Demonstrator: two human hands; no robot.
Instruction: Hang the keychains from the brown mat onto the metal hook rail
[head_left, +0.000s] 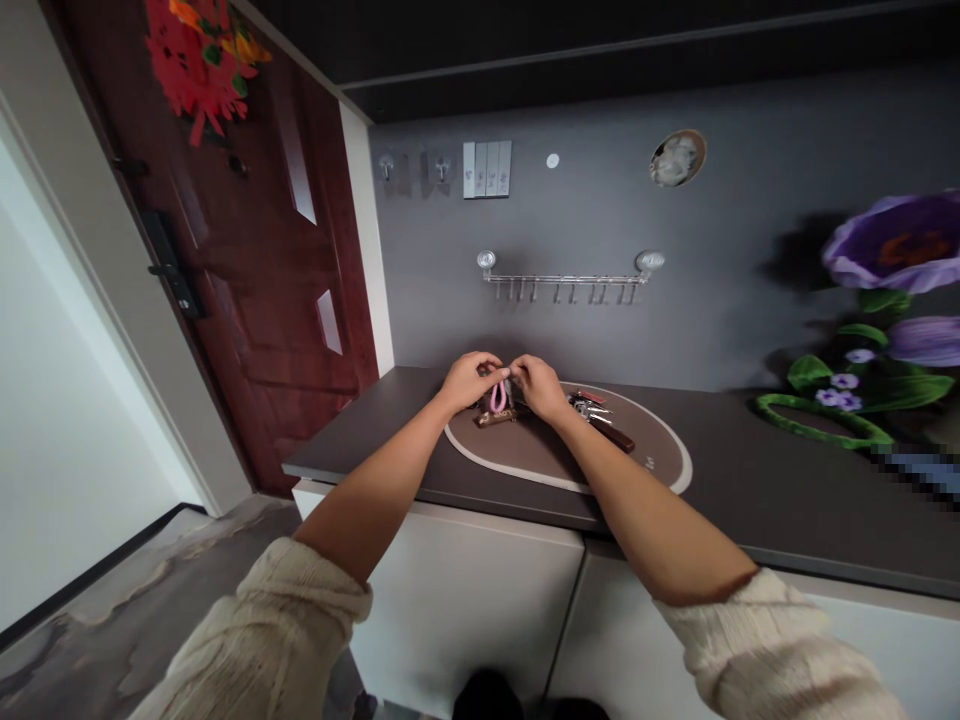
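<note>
Both my hands meet over the left part of an oval brown mat (660, 470) on a dark counter. My left hand (466, 380) and my right hand (538, 386) are closed in a pinch on a key bunch with a pink loop (498, 398) that hangs between them. A brown tag (495, 419) lies under the loop on the mat. Another bunch of keys (591, 408) with a brown fob lies on the mat just right of my right hand.
A chrome hook rail (566, 282) is fixed on the grey wall above the counter (360, 440), with switches (487, 168) higher up. A dark red door (255, 250) stands at the left. Purple artificial flowers (892, 250) and a green ring (814, 420) sit at the right.
</note>
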